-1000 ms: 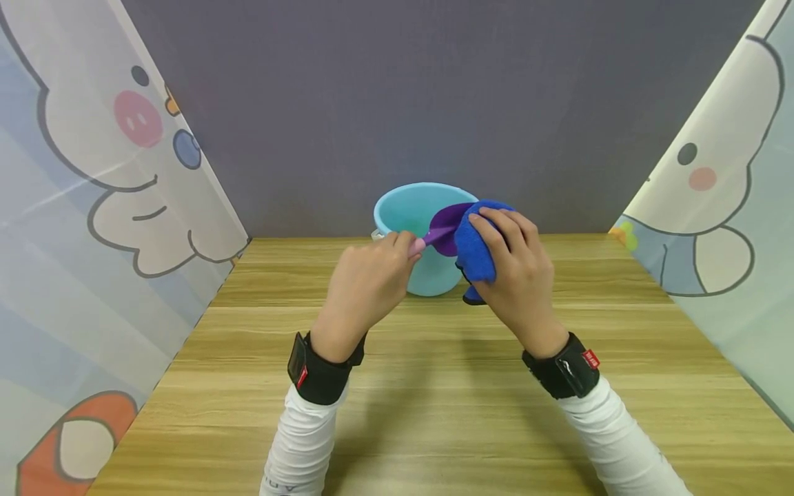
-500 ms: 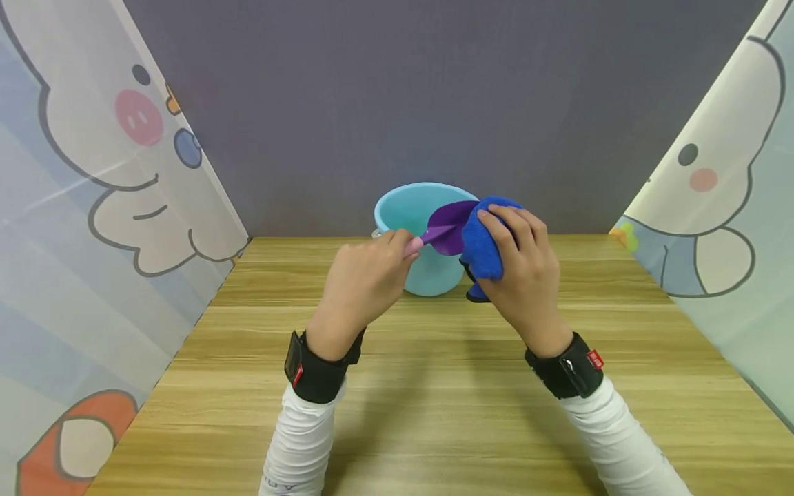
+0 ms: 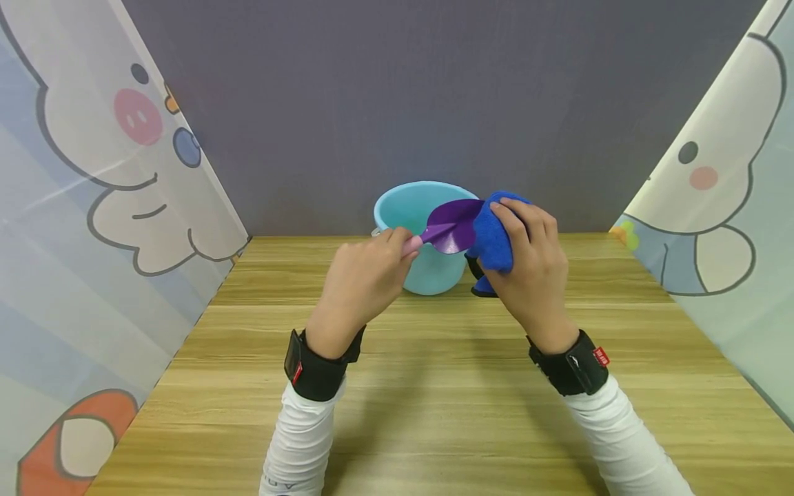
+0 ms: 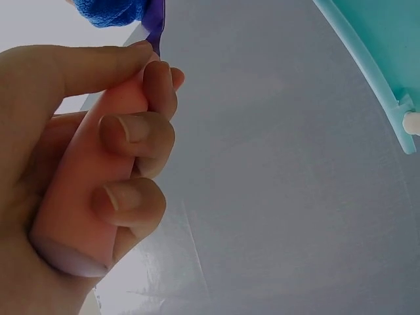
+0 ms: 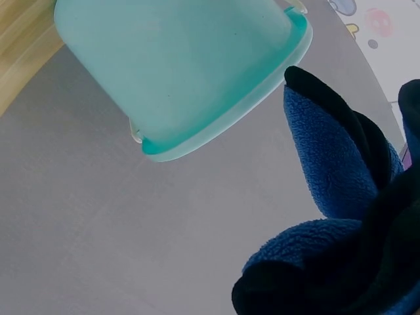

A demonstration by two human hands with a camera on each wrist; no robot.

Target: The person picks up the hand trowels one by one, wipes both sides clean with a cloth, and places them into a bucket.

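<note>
My left hand (image 3: 366,282) grips a small trowel by its pink handle (image 4: 85,170), with the fingers wrapped round it and the thumb along its upper end. The trowel's purple blade (image 3: 451,226) points right, raised in front of the bucket. A blue cloth (image 3: 494,238) with black edging is bunched in my right hand (image 3: 535,269) and covers the blade's tip. In the right wrist view the hanging folds of the cloth (image 5: 328,151) fill the lower right, and the fingers are hidden there.
Behind the hands a light blue bucket (image 3: 428,275) stands upright on the wood-grain table (image 3: 409,427), near the grey back wall (image 3: 397,103). Side panels with cartoon prints (image 3: 93,207) border the table left and right.
My right hand and the cloth have slid right along the blade toward its tip, baring more purple. The left hand has stayed nearly in place.
</note>
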